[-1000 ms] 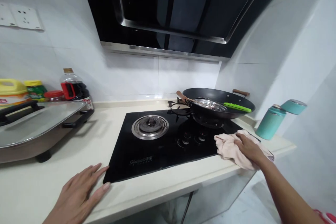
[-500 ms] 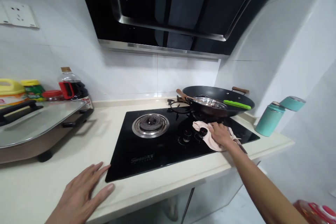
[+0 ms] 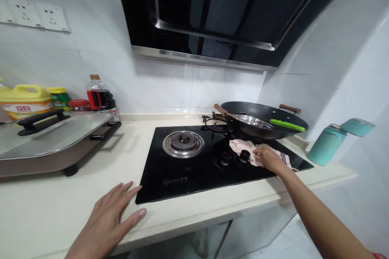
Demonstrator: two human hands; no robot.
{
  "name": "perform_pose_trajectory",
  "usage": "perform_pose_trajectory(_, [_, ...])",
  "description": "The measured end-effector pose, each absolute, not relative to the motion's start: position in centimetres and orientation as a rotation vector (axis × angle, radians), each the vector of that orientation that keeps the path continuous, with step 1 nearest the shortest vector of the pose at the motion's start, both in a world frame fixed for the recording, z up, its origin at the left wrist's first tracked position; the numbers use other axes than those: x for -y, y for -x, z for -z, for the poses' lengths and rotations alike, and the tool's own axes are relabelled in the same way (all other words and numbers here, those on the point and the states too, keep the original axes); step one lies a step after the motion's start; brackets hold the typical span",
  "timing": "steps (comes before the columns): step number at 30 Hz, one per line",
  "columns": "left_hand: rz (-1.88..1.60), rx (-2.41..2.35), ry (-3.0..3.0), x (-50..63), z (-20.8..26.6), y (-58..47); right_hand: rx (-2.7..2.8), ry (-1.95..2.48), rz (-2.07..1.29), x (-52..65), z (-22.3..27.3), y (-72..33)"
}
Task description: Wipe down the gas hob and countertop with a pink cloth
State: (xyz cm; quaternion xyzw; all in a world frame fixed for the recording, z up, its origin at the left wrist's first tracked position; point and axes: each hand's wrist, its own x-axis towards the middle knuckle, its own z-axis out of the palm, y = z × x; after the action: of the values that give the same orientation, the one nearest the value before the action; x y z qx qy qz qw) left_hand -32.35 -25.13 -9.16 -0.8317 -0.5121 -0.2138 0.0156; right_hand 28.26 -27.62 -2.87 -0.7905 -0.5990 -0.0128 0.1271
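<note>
Pressing the crumpled pale pink cloth (image 3: 255, 149) with my right hand (image 3: 269, 158), fingers curled over it by the knobs of the black glass hob (image 3: 182, 174), I judge the wiping midway, needing a leftward sweep, while my left hand (image 3: 111, 220) lies flat and open on the cream worktop (image 3: 45, 206).

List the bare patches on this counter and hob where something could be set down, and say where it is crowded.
Bare counter lies between the electric skillet and the hob. The hob's front strip, between the left hand and the right hand, is bare too. It is crowded at right: cloth, knobs and wok. Bottles fill the back left.
</note>
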Motion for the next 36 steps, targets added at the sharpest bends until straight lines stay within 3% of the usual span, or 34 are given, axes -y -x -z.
perform_pose_trajectory(24, [0.755, 1.673, 2.567, 26.3, 8.1, 31.4, 2.095, 2.253, -0.147, 13.1, -0.5, -14.2])
perform_pose_trajectory(36, [0.787, 1.710, 2.579, 27.4, 6.7, 30.3, 2.561, 1.690, -0.128, 22.5, -0.3, -4.2])
